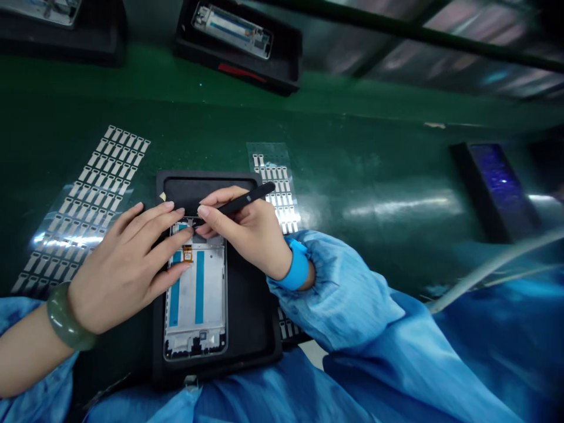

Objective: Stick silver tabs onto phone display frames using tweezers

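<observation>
A phone frame [211, 294] lies in a black tray [251, 323], its silver inner side up with two blue strips and a small orange flex cable [188, 252]. My left hand [132, 258] rests with fingers stretched over the frame's left side and upper end, the fingertips close to the flex cable. In my right hand [247, 229] is a slim black pair of tweezers [247, 198], pinched between thumb and fingers. Its back end points up and right, while the working tip is hidden by the fingers at the frame's top end.
Sheets of small pale stickers lie left [94, 176] and right [286, 200] of the tray on the green work surface [361, 176]. Farther back stands another black tray [282, 70] with a phone frame in it. A dark block with a purple-lit screen [497, 170] is at right.
</observation>
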A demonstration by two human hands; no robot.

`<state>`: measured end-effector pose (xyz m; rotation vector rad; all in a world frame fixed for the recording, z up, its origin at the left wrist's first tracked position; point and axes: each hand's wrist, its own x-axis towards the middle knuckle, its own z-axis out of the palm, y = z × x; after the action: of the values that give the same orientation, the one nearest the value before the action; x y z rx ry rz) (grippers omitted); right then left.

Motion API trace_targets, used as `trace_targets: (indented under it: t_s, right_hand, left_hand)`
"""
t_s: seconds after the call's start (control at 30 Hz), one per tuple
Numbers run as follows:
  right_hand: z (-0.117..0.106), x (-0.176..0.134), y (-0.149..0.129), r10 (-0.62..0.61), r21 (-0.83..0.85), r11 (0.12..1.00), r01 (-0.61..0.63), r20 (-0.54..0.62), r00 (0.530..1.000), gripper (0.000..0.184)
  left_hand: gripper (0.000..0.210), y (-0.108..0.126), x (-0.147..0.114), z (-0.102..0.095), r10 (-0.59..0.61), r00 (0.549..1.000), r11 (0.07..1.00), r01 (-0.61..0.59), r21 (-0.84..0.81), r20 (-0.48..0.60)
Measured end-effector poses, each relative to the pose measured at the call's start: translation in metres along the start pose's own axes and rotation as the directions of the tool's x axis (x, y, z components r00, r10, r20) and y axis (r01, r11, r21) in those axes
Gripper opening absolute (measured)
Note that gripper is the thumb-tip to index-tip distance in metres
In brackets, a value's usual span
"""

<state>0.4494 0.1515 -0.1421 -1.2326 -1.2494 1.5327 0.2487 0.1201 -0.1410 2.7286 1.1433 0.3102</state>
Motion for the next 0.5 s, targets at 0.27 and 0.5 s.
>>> trace_targets:
  t_s: [0.27,0.5]
  right_hand:
    - [-0.004,0.007,-0.004,-0.159,0.019,0.987,0.162,-0.120,0.980,0.019]
    - [-0.009,0.022,-0.001,-0.185,0.014,0.983,0.184,0.017,0.983,0.021]
  left_hand:
    - [0.038,0.006,0.003,-0.003,-0.006,1.000,0.997,0.004,0.083,0.018]
    - [0.040,0.006,0.001,0.000,-0.041,0.999,0.997,0.041,0.065,0.003]
